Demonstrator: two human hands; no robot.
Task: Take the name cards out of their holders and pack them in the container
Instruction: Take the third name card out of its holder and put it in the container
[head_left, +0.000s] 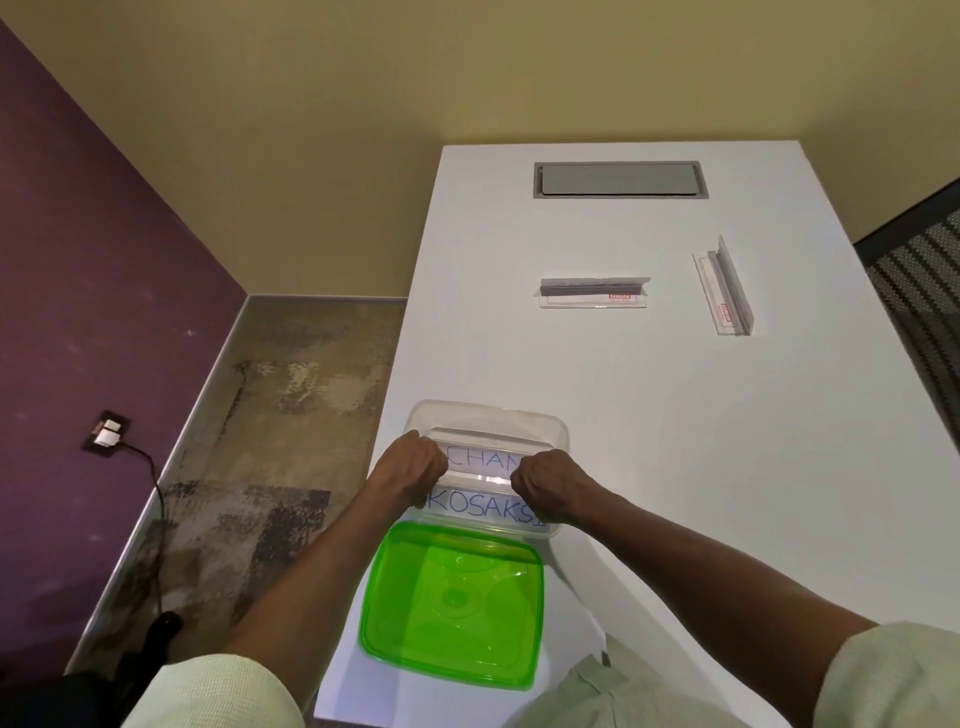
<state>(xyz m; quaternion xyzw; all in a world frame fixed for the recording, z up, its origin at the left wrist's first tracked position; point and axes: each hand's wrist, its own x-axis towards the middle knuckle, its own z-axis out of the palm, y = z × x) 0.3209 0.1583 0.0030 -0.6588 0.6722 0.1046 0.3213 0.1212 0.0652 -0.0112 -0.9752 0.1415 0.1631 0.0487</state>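
Note:
A clear plastic container (550, 423) stands near the table's left front edge. Inside it lies a white name card reading KOSAKSI (480, 506). Above it, a clear holder with a card reading CHAN (480, 460) is held over the container. My left hand (410, 470) is shut on the holder's left end and my right hand (548, 486) is shut on its right end. Two clear holders lie farther back on the table: one (592, 292) in the middle, another (723, 286) angled at the right. No handwritten card shows in either.
The container's green lid (452, 605) lies flat just in front of it, over the table's near edge. A grey cable hatch (621, 179) is set into the far table (675, 467). A chair back (919, 270) stands at the right. The floor drops off on the left.

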